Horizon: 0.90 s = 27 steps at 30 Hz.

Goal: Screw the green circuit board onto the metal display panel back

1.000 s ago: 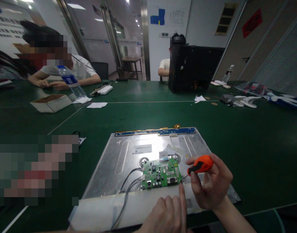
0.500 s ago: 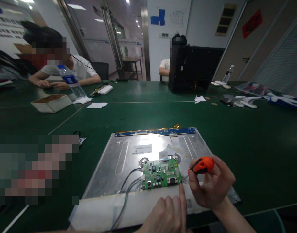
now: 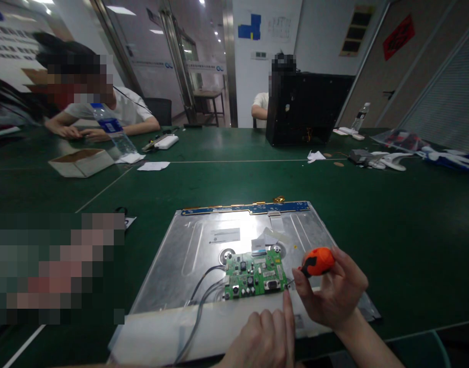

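Note:
My right hand [image 3: 332, 291] grips an orange and black screwdriver [image 3: 318, 261] by its handle. Its thin shaft slants down left, with the tip at the lower right corner of a green circuit board [image 3: 253, 273]. At that same corner rests the outstretched index finger of my left hand [image 3: 261, 337]; the other fingers are curled and hold nothing visible. Whether a screw sits under the tip is too small to tell. The board lies on the metal back of a flat display panel [image 3: 169, 268]. Dark cables [image 3: 204, 301] run from its left side.
Along the panel's far edge runs a blue circuit strip [image 3: 242, 208]. Across the green table [image 3: 227, 179] are an open box [image 3: 79, 166], a tilted water bottle [image 3: 114, 128], a black monitor casing [image 3: 307, 107] and gloves [image 3: 388, 159]. Two other people sit beyond.
The screwdriver handle has turned, showing more orange. My right fingers have shifted slightly left around it. My left hand stays in place.

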Motion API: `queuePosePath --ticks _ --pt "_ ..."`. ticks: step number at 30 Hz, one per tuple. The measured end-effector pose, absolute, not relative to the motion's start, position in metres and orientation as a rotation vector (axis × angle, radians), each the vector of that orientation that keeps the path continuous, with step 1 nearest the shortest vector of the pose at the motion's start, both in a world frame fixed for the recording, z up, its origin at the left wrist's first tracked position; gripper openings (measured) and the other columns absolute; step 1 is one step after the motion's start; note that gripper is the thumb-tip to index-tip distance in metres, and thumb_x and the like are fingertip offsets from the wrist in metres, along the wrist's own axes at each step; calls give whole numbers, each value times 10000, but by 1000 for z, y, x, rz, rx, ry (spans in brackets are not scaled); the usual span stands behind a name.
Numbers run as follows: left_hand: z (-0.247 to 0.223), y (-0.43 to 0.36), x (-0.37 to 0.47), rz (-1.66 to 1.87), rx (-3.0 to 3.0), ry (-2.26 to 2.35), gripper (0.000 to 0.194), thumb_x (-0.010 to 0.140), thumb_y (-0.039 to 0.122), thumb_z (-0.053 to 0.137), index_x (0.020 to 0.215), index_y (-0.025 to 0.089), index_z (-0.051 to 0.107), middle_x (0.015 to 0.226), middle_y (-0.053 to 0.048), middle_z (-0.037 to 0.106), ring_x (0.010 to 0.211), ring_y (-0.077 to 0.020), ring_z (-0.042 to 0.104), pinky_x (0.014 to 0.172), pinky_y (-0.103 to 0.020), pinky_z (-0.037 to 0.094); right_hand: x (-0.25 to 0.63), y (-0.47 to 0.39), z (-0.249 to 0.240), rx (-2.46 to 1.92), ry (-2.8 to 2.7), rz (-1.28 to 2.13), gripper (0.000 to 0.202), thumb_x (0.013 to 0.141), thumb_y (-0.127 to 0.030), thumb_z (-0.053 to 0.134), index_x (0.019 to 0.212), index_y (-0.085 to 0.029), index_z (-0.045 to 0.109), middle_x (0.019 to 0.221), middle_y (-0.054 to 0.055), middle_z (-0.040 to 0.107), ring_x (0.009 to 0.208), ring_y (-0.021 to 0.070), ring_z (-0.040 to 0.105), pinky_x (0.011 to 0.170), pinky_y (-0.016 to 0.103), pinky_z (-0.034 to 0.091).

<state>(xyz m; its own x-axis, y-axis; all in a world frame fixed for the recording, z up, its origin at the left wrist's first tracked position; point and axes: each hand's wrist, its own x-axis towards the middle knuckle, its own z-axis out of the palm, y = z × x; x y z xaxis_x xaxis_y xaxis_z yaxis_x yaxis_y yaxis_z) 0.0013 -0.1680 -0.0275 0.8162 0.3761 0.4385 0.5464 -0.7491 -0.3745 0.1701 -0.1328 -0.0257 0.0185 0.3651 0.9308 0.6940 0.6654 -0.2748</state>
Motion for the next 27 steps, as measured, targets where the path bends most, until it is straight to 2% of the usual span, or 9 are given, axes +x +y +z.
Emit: queuePosePath --ticks 5,10,20,27 --pt "-28 -167 1 -479 -2504 -684 612 977 528 278 931 50 658 547 -13 518 427 -131 450 408 -290 271 170 -135 -24 -837 -1616 -106 821 751 -93 600 1470 -251 236 966 65 552 651 152 556 512 330 545" --pt "-26 -167 2 -494 -2494 -686 612 995 483 232 949 42 653 546 -15 512 426 -134 447 403 -287 276 167 -137 -16 -799 -1600 -3 815 729 -37 546 1462 -227 245 959 64 591 590 125 501 467 286 526" --pt "-29 -167 3 -485 -2497 -680 601 1001 469 219 938 62 657 548 -18 532 422 -135 454 399 -288 276 165 -134 -13 -844 -1604 -138 812 736 -46 588 1455 -204 245 801 18 557 569 139 548 480 303 531" --pt "-25 -166 2 -501 -2479 -668 631 1000 485 226 959 38 669 524 -12 516 405 -128 432 395 -283 267 166 -133 -14 -864 -1603 -250 809 750 -75 619 1458 -191 245 832 24 545 559 127 555 481 293 536"
